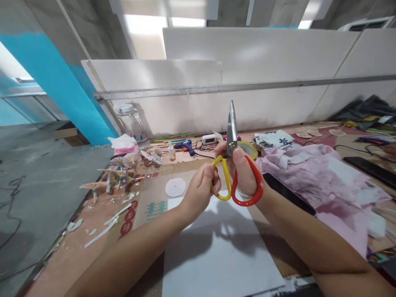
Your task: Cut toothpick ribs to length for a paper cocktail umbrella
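Observation:
A pair of scissors (231, 128) is held up over the table, blades together and pointing upward. One handle loop is yellow, the other red. My left hand (202, 185) is closed, its fingers gripping the yellow loop. Through the red loop goes the thumb of my right hand (244, 171), whose fingers wrap behind the blades' pivot. Below both hands lies a large white sheet of paper (216, 255) on flattened cardboard (139, 218). Just left of the sheet's upper edge rests a small white paper disc (175, 187).
Small paper umbrellas (120, 175) and paper scraps lie at left, near a clear water bottle (131, 121). Behind are a blue glue gun (185, 146), a small glue bottle (171, 151) and yellow tape (249, 149). Pink cloth (312, 177) and a dark phone-like slab (287, 194) are at right.

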